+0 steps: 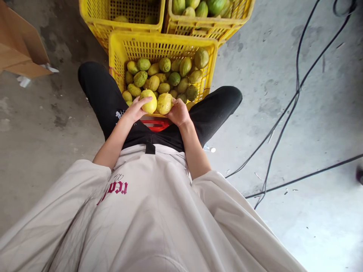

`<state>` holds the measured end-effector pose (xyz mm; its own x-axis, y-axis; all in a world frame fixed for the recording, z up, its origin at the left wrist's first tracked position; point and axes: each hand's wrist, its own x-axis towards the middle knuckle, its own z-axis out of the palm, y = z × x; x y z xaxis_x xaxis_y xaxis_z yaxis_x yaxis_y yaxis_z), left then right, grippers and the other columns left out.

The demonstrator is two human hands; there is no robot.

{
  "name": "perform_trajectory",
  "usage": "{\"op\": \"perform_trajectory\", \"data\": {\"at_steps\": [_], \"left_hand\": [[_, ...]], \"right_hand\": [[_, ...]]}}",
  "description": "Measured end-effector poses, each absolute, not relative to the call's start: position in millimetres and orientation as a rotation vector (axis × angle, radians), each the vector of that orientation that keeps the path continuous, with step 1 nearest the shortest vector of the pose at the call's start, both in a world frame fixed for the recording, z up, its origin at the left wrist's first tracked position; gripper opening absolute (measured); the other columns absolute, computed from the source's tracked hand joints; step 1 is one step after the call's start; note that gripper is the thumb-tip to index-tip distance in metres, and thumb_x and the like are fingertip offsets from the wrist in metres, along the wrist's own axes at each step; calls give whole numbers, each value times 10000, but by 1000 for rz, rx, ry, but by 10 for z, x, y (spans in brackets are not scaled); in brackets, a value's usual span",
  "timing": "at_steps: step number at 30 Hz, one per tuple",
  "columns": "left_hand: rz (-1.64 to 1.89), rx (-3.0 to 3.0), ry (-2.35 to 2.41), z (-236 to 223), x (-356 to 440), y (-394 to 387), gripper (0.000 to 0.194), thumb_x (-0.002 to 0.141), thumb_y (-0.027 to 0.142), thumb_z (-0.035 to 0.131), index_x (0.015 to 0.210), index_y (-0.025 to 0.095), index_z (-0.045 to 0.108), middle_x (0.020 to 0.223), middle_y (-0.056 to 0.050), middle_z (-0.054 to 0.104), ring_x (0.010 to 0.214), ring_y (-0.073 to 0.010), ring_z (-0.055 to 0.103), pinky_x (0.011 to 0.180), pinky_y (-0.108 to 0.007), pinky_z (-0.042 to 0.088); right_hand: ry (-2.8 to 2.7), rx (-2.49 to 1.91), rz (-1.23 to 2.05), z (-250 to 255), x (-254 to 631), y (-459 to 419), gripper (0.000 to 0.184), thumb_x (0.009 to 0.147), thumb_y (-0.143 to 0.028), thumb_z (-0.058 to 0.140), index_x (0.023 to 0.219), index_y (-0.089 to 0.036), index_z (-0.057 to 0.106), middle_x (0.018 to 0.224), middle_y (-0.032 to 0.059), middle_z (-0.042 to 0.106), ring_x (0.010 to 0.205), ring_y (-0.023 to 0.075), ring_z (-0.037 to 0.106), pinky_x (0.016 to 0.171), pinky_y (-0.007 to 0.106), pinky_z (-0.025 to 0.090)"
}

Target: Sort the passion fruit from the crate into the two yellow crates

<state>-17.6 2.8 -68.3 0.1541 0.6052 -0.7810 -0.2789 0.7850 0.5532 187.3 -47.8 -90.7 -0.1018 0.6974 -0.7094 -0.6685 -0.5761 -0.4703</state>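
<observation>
My left hand (138, 108) is closed around a smooth, bright yellow rounded fruit (149, 101), its thumb lying across the front. In my right hand (179, 112) is a second yellow fruit (164, 104), with darker specks on its skin. The two fruits are side by side, over the near rim of a yellow plastic crate (163, 36). Several green and yellow oval fruits (153, 82) lie inside that crate. I cannot tell the exact kind of fruit.
Behind stand two more yellow crates, the left one (121, 26) with a few fruits and the right one (208, 22) holding several green ones. A cardboard box (22, 45) is at far left. Black cables (297, 90) cross the concrete floor at right. Something red (154, 124) shows between my legs.
</observation>
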Motion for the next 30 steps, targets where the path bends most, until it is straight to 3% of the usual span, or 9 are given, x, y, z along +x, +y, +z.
{"op": "perform_trajectory", "data": {"at_steps": [5,9,13,16,19,23,27,30], "left_hand": [[679,246,1218,-638,-160,69,162,1193,222,689,1342,245,749,1275,-49,889,1505,-341,887,1171,-461,798],[572,213,1165,-550,-138,88,308,1217,211,515,1404,230,759,1211,-77,892,1475,-365,900,1155,-535,819],[557,279,1163,-585,-147,56,135,1156,240,732,1290,224,727,1225,-91,891,1500,-366,880,1224,-494,778],[576,353,1192,-638,-176,30,275,1102,301,903,1237,258,668,1294,-60,870,1539,-337,856,1271,-469,739],[582,382,1211,-660,-194,14,421,1032,274,1000,1253,276,641,1325,-33,846,1505,-300,856,1261,-437,727],[611,376,1212,-656,-187,-3,415,1064,215,971,1239,297,604,1286,4,835,1383,-244,849,1173,-396,739],[683,326,1212,-650,-171,-1,552,941,201,1071,1257,334,638,1288,-32,873,1384,-335,803,1072,-470,779],[698,298,1213,-622,-154,9,483,973,225,1005,1324,347,696,1341,-42,893,1446,-346,796,1115,-483,780]], "right_hand": [[27,-1273,1777,-982,1848,-490,219,1005,-336,794,1219,-305,758,1199,52,933,1494,366,873,1189,497,807],[67,-1244,1772,-989,1856,-496,246,1023,-354,841,1249,-316,752,1195,38,934,1425,346,905,1145,479,831],[91,-1270,1759,-933,1842,-499,141,1068,-265,813,1194,-299,762,1118,11,940,1210,279,946,1111,414,835],[76,-1274,1772,-899,1812,-503,140,1054,-242,883,1140,-297,787,1069,14,940,1131,270,936,1095,397,831],[51,-1264,1781,-886,1793,-499,110,1085,-299,892,1155,-317,809,1045,4,936,1237,275,915,1141,411,806],[39,-1207,1799,-869,1830,-470,95,1117,-380,773,1147,-295,800,1086,26,941,1414,314,884,1217,468,772],[3,-1178,1854,-818,1900,-449,196,1066,-499,782,1110,-310,753,1100,52,937,1501,402,856,1229,571,770],[20,-1216,1838,-770,1903,-457,111,1101,-377,673,1170,-319,737,1082,35,931,1496,353,845,1289,544,739]]}}
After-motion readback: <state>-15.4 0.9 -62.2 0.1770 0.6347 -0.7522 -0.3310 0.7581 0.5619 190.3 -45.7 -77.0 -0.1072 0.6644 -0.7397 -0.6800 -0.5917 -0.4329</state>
